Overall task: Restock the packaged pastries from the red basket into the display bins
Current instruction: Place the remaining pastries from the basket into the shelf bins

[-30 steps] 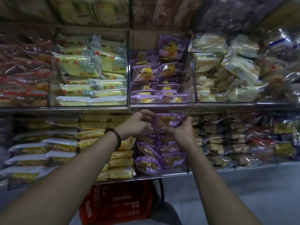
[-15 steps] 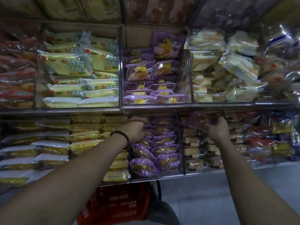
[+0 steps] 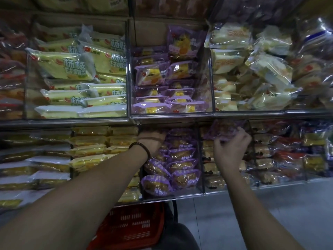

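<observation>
My left hand (image 3: pixel 150 141) is in the middle of the picture. It reaches into the top of the bin (image 3: pixel 200 168) that holds the purple pastries (image 3: pixel 180 166). My fingers are tucked in under the shelf edge, so I cannot tell if they hold anything. A dark bracelet (image 3: pixel 139 147) sits on that wrist.

My right hand (image 3: pixel 232 150) is a little to the right of the middle, apart from my left hand. Its fingers and thumb pinch a purple packet (image 3: pixel 223 129) by its lower edge. The packet is up in front of the next bin to the right, just under the shelf edge.

The red basket (image 3: pixel 129 230) is at the bottom middle of the picture. It is below the bins and between my two arms. I cannot see what is inside it.

In the top row, the upper left bin has yellow packs (image 3: pixel 72 67) with big letters on them. The upper middle bin has purple packs (image 3: pixel 162 76) with yellow cake in them. The upper right bin has pale packs (image 3: pixel 259 69) in a messy pile. The grey floor (image 3: pixel 252 213) shows at the lower right.
</observation>
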`<action>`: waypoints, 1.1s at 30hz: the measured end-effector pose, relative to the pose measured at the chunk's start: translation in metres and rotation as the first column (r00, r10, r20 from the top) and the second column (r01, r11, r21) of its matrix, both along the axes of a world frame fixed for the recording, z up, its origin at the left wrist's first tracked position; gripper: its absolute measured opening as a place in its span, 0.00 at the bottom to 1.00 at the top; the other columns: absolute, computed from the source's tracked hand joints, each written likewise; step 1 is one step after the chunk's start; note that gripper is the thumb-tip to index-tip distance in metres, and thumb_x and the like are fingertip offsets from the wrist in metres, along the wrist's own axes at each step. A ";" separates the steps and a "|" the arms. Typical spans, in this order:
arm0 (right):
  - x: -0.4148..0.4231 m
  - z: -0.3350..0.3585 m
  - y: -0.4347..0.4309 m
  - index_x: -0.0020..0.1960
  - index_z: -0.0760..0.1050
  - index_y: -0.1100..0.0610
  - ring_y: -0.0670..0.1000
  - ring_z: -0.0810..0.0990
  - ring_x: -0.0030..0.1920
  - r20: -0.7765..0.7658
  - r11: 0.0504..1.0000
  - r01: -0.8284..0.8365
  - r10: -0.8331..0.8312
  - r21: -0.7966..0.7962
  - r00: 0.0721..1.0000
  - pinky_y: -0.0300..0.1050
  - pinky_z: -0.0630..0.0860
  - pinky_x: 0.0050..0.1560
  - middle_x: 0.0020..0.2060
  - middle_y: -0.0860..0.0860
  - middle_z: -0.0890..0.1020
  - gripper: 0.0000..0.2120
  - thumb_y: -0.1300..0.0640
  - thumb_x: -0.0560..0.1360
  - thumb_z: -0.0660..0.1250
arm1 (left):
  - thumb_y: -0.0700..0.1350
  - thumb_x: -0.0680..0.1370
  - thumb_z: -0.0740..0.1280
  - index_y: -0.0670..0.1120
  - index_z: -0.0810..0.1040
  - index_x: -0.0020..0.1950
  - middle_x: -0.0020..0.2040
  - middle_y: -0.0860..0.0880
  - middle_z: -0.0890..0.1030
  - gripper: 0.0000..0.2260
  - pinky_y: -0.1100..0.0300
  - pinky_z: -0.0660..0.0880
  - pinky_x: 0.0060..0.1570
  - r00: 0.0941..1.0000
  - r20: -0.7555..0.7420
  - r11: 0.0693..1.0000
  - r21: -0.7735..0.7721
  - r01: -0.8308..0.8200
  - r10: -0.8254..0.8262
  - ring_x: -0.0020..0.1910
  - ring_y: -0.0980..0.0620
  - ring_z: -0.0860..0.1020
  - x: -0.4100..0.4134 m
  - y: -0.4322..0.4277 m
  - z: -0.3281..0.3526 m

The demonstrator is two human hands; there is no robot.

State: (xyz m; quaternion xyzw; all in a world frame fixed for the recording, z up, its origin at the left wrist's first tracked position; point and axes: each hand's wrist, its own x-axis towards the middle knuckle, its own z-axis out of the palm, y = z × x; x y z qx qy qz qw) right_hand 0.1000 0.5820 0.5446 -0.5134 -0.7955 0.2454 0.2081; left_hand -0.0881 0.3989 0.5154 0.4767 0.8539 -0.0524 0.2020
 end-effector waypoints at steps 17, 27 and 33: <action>-0.078 -0.047 -0.050 0.77 0.67 0.53 0.62 0.76 0.66 0.689 0.667 -0.722 0.612 -0.185 0.389 0.53 0.75 0.64 0.67 0.58 0.77 0.32 0.47 0.76 0.72 | 0.54 0.82 0.65 0.52 0.78 0.71 0.71 0.44 0.77 0.18 0.49 0.72 0.67 0.993 -0.051 0.990 -0.089 -0.108 0.103 0.69 0.39 0.75 0.007 0.005 -0.041; -0.092 -0.051 -0.053 0.71 0.72 0.51 0.62 0.78 0.65 0.757 0.677 -0.716 0.556 -0.173 0.344 0.55 0.73 0.64 0.64 0.57 0.81 0.21 0.56 0.78 0.68 | 0.51 0.83 0.59 0.53 0.79 0.63 0.61 0.50 0.82 0.12 0.41 0.54 0.76 0.977 -0.211 0.944 -0.312 -0.107 0.041 0.67 0.43 0.72 0.019 0.009 -0.021; -0.080 -0.029 -0.040 0.72 0.73 0.44 0.61 0.78 0.63 0.682 0.648 -0.756 0.594 -0.091 0.427 0.53 0.74 0.63 0.62 0.55 0.80 0.24 0.54 0.77 0.70 | 0.48 0.85 0.57 0.51 0.76 0.70 0.70 0.48 0.78 0.15 0.44 0.52 0.79 0.966 -0.238 0.948 -0.270 -0.168 0.103 0.72 0.43 0.71 0.020 0.010 -0.015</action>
